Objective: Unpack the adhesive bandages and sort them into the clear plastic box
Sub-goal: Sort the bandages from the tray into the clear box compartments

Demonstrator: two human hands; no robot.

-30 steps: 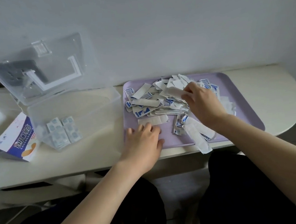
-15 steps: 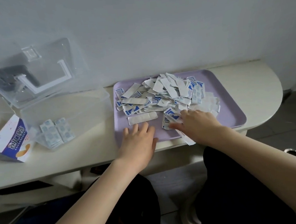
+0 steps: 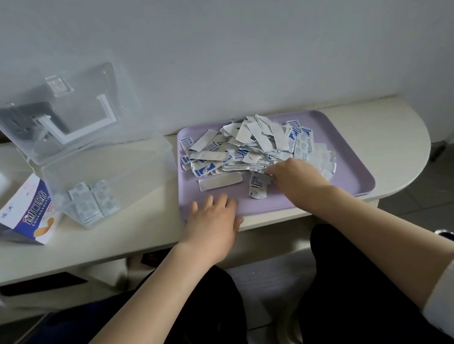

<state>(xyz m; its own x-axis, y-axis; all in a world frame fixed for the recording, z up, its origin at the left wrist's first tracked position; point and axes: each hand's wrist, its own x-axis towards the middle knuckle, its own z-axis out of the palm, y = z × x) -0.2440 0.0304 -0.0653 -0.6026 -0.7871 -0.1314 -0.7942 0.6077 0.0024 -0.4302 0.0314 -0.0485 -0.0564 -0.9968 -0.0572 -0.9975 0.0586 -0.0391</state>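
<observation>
A heap of wrapped adhesive bandages (image 3: pixel 248 147) lies on a lilac tray (image 3: pixel 350 171). One long bandage (image 3: pixel 220 181) lies apart in front of the heap. My right hand (image 3: pixel 296 179) rests at the heap's near edge, its fingertips pinching a small bunch of bandages (image 3: pixel 259 185). My left hand (image 3: pixel 213 217) lies flat, fingers spread, on the tray's front left corner. The clear plastic box (image 3: pixel 104 178) stands left of the tray with its lid (image 3: pixel 67 112) up. Several square bandages (image 3: pixel 93 202) lie in its front left corner.
A blue and white bandage carton (image 3: pixel 30 215) lies on its side left of the box. The cream table (image 3: pixel 399 133) ends in a rounded edge on the right. A white wall rises right behind. My dark-clothed legs are below the table edge.
My right hand dropped from the top of the heap to its near edge and now pinches bandages there. The loose strips that hung over the tray's front edge are gone. The left hand stayed put.
</observation>
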